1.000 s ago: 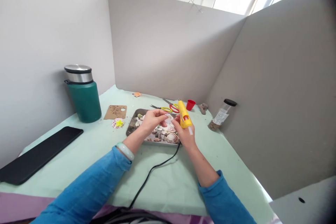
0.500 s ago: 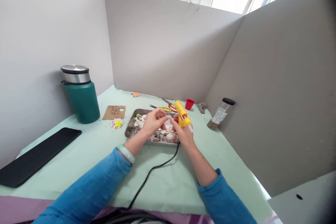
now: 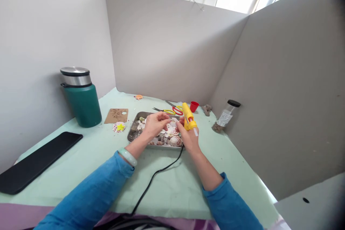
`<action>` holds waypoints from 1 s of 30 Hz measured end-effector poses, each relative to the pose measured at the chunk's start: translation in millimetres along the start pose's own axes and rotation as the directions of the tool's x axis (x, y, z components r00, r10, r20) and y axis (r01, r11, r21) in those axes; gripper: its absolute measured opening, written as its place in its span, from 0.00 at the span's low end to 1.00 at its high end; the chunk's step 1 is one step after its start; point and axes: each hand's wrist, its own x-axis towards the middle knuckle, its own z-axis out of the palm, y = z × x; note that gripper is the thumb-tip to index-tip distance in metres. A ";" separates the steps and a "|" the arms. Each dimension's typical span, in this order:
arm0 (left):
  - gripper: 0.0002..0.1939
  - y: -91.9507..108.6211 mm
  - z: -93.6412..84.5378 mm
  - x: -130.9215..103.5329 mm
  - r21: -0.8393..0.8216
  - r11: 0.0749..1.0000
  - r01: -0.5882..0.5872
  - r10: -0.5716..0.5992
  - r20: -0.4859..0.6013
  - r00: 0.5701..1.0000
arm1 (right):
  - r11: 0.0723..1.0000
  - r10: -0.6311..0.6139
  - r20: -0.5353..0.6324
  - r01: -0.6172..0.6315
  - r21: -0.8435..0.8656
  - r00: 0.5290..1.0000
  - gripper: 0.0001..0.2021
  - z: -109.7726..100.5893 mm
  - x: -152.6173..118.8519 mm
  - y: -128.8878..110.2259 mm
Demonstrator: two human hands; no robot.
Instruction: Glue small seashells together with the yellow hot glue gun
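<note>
1. While the right hand [image 3: 190,137] is closed around its grip, a yellow glue gun [image 3: 189,116] is held above the right end of a metal tray [image 3: 132,133]; its long axis runs from near right to far left, with the nozzle pointed up and away toward the far wall and a pale glue stick jutting from the rear end, toward the person.
2. A small pale shell [image 3: 170,118] is pinched between the fingertips of the left hand [image 3: 154,124], just beside the gun, over the tray; its exact form cannot be told.
3. The tray is shallow, rectangular and shiny, and it is filled with mixed shells [image 3: 169,137], some ribbed and fan-shaped, in white, pink and grey.
4. A black cord [image 3: 156,176] is seen trailing from under the right hand across the smooth pale green table cover [image 3: 88,158] toward the near edge.
5. Beyond the tray, scissors [image 3: 174,109] with red and yellow handles and a small red cup [image 3: 194,106] are laid out.
6. To the left, a round green flask [image 3: 80,96] with a steel lid, a brown card [image 3: 116,115] and a flat black slab [image 3: 36,160] are found; a clear jar [image 3: 225,116] with a black cap is propped at the right wall.
</note>
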 end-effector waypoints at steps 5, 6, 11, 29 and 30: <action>0.10 3.3 -0.8 0.2 0.060 0.998 0.025 -0.025 0.005 1.000 | 0.997 -0.042 -0.008 0.041 -0.062 0.999 0.16 -0.9 1.4 4.7; 0.10 3.9 -1.0 0.3 0.076 0.997 0.025 -0.025 0.005 1.000 | 0.997 -0.043 -0.010 0.042 -0.060 0.999 0.16 -0.9 1.6 5.3; 0.08 4.9 -2.7 1.1 0.125 0.992 0.002 -0.001 -0.005 1.000 | 0.996 -0.060 -0.018 0.059 -0.064 0.998 0.15 -1.1 1.0 5.3; 0.06 11.4 -9.4 -3.0 0.487 0.816 -0.313 0.304 0.099 0.948 | 0.971 -0.173 -0.032 0.165 -0.171 0.984 0.14 -4.2 -1.4 -1.3; 0.06 11.1 -9.3 -3.0 0.492 0.812 -0.314 0.304 0.103 0.947 | 0.970 -0.175 -0.029 0.168 -0.173 0.984 0.14 -4.4 -1.2 -1.2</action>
